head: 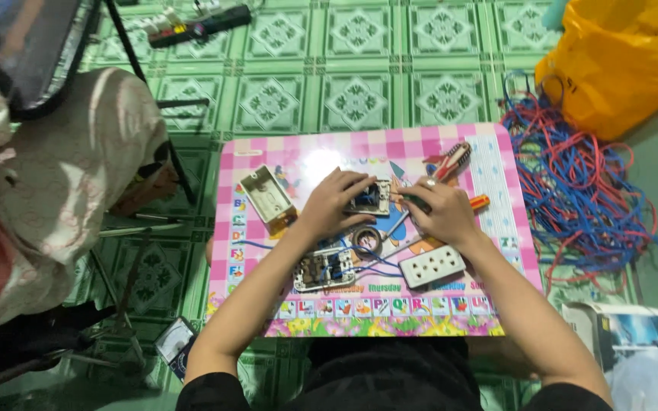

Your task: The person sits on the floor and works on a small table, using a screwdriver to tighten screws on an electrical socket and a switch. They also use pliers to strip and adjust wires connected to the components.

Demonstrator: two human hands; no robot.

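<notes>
Both hands worked at a switch on the pink surface [489,198]
Left hand [334,202] fingers clamped on the switch [369,199]; right hand [443,211] fingers closed around a screwdriver [472,204], its tip beside the switch

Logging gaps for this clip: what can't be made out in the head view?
- Small electrical part: mostly covered by the left hand.
- Screwdriver: tip hidden under the right hand; only the orange handle end shows.
- Meter on the floor: partly behind the left forearm.
- Open box: cut off by the right edge.
</notes>
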